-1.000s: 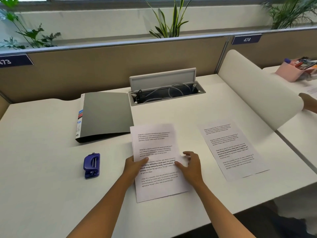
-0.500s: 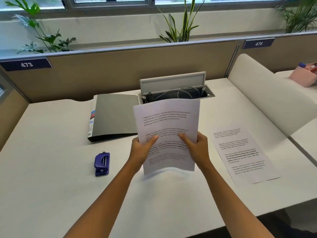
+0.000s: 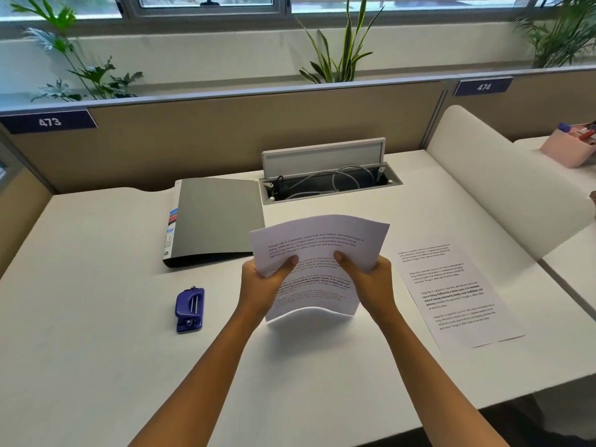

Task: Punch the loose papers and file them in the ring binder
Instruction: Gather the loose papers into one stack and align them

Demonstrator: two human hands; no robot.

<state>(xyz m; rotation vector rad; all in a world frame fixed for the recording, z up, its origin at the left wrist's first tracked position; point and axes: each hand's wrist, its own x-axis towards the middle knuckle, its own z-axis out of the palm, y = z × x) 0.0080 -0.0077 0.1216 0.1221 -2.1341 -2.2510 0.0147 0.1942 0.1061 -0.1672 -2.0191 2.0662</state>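
**Both hands gripped a stack of printed sheets above the bench**

The left hand (image 3: 263, 285) and the right hand (image 3: 371, 282) each clamped one side edge of a small stack of papers (image 3: 317, 250), thumbs pressed on the printed face and the remaining fingers hidden behind. The stack stood nearly upright, its top edge bowed back toward the far side and its bottom edge curved, resting on or just above the white bench (image 3: 96, 366); contact could not be told for certain. How many sheets the stack held could not be told either.

A further printed sheet (image 3: 451, 291) lay flat on the bench to the right of the hands, apart from the held stack. The grey ring binder (image 3: 216, 217) lay closed and flat behind and to the left of the hands, its labelled spine facing left. The blue hole punch (image 3: 189, 309) sat on the bench in front of the binder and to the left of the left hand, well apart from the papers.

Behind the stack, an open cable tray (image 3: 329, 182) was set into the bench, its lid tilted up and cords showing inside. A tan divider (image 3: 225, 137) with number plates ran along the far edge, with plants (image 3: 338, 50) beyond it. A pink container (image 3: 571, 150) stood on the neighbouring bench at far right.
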